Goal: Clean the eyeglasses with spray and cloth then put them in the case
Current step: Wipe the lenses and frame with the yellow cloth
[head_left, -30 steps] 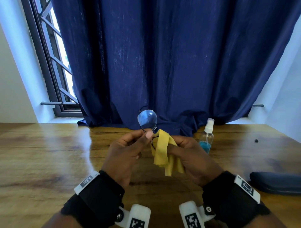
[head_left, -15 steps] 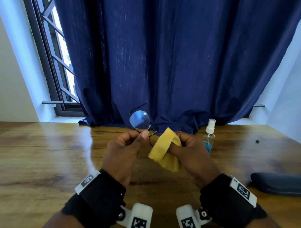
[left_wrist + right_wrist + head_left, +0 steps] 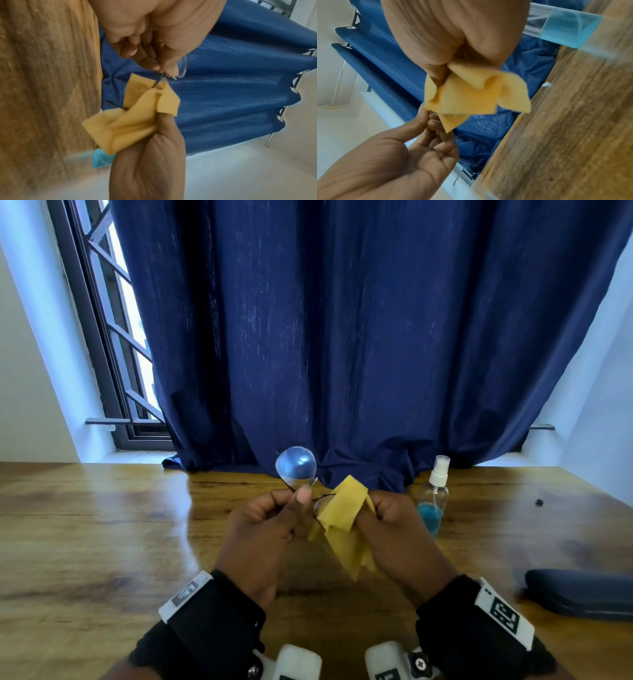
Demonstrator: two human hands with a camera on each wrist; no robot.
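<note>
Above the table's middle my left hand [image 3: 274, 518] pinches the thin-rimmed eyeglasses [image 3: 296, 467] at the bridge; one round lens stands up above my thumb. My right hand [image 3: 387, 515] grips the yellow cloth [image 3: 342, 515], folded over the other lens, which is hidden inside it. In the left wrist view the cloth [image 3: 137, 119] wraps the frame below my left hand [image 3: 154, 51], and a dark temple tip pokes out at its left. The right wrist view shows the cloth [image 3: 471, 94] bunched under my right hand [image 3: 453, 40]. The spray bottle [image 3: 433, 501] stands just right of my hands. The dark case [image 3: 582, 597] lies shut at the right edge.
A wooden table [image 3: 85, 542] spreads under my hands. A dark blue curtain [image 3: 342, 337] hangs behind it, its hem on the tabletop. A barred window [image 3: 109, 337] is at the back left. A small dark speck [image 3: 540, 502] lies at the far right.
Both hands have drifted slightly left and up with the glasses. The cloth has shifted over the covered lens as my right hand rubs it, and now hangs lower.
</note>
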